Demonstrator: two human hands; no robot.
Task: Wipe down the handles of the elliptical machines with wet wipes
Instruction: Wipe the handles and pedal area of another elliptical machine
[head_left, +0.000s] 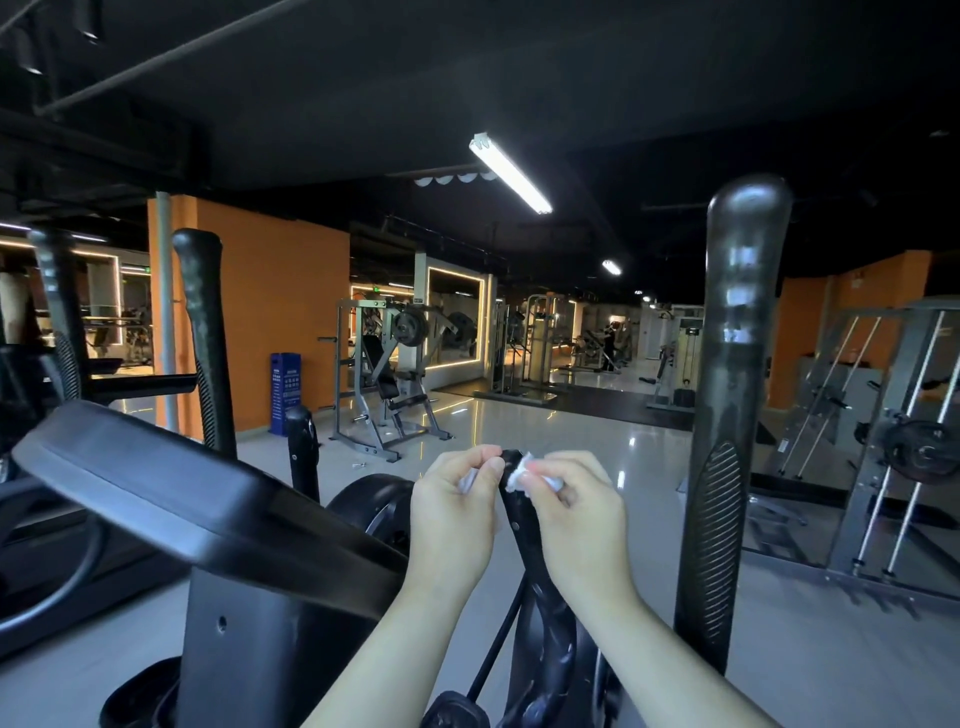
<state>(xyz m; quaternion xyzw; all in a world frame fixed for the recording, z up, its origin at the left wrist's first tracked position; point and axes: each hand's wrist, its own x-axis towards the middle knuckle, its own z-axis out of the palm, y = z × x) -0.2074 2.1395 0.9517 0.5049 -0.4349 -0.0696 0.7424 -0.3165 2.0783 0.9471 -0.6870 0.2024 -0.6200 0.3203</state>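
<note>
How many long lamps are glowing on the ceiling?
2. One long ceiling lamp hangs near the top middle. A second ceiling lamp, looking smaller, is farther back to its right. More may be hidden behind the tall elliptical handle.

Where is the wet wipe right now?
In the head view, low centre: the wipe is wrapped over the tip of the short black handle, pinched between the left hand and right hand.
</note>
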